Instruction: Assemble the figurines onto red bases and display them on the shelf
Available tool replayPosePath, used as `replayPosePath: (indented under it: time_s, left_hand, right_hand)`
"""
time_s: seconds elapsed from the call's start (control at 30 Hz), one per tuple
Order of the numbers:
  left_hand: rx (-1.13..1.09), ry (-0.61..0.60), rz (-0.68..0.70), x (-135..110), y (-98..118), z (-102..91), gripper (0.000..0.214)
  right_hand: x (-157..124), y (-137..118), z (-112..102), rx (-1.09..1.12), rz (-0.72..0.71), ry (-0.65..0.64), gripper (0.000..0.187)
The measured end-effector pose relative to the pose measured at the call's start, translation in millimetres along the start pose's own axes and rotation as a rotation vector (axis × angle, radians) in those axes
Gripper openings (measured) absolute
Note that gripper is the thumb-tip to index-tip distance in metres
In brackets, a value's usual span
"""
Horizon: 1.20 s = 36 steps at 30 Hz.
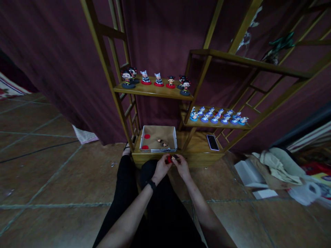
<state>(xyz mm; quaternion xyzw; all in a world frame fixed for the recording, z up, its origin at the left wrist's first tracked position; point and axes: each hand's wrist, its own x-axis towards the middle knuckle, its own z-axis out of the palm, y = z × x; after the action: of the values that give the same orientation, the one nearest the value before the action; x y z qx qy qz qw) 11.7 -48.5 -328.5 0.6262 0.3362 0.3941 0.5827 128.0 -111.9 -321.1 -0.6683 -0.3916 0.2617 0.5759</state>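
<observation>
My left hand and my right hand meet low in front of a wooden shelf unit. Together they pinch a small figurine with a red round base; the left fingers hold the red base, the right fingers the dark figure. Just beyond them an open cardboard box stands on the bottom shelf, holding two red discs and two small dark figure parts. Several figurines on red and dark bases line the middle shelf. Several blue-based figurines fill the lower right shelf.
A black phone lies on the bottom shelf right of the box. Cloth, white boxes and a paper roll are heaped on the tiled floor at right. A maroon curtain hangs behind the shelves. My legs in dark trousers stretch toward the shelf.
</observation>
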Motion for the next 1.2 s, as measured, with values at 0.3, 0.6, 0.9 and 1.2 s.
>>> replayPosePath:
  time_s: [0.3, 0.6, 0.9, 1.2]
  left_hand:
    - [-0.348, -0.082, -0.187, 3, 11, -5.1, 0.041]
    - [-0.670, -0.281, -0.367, 0, 29, -18.2, 0.031]
    - [-0.753, -0.300, -0.454, 1, 29, -24.4, 0.019]
    - [-0.819, -0.279, -0.472, 0, 27, -26.1, 0.021]
  right_hand:
    - [-6, 2, 0, 0.187, 0.165, 0.033, 0.037]
    - [-12, -21, 4, 0.350, 0.244, -0.030, 0.041]
    - [-13, -34, 9, 0.381, 0.206, -0.058, 0.040]
    - [-14, -36, 14, 0.397, 0.155, -0.053, 0.037]
